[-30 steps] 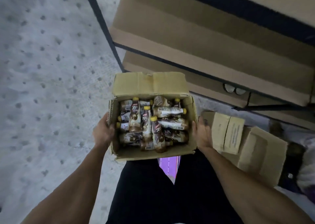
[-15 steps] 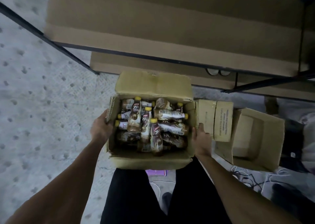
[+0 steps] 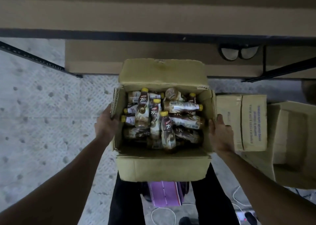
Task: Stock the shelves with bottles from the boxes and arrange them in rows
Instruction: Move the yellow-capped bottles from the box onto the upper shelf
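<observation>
An open cardboard box (image 3: 162,168) hangs in front of my legs, carried between both hands. Inside lie several coffee bottles (image 3: 168,130) with yellow caps and brown-and-white labels, heaped in different directions. My left hand (image 3: 106,123) grips the box's left wall, fingers curled over its top edge. My right hand (image 3: 220,134) presses against the right wall, with its fingers out of sight below the box's side. The shelf (image 3: 153,21), lined with cardboard, runs across the top of the view, just beyond the box's far flap.
A lower shelf level (image 3: 95,57) lined with cardboard sits behind the box, framed by black metal rails (image 3: 39,60). To the right on the floor stand a closed carton (image 3: 246,122) and an open carton (image 3: 290,144). A purple object (image 3: 164,194) and white cables (image 3: 237,202) lie by my feet.
The view has swung to face the shelf squarely and the box now sits closer to its front edge. Both hands keep their hold on the box sides.
</observation>
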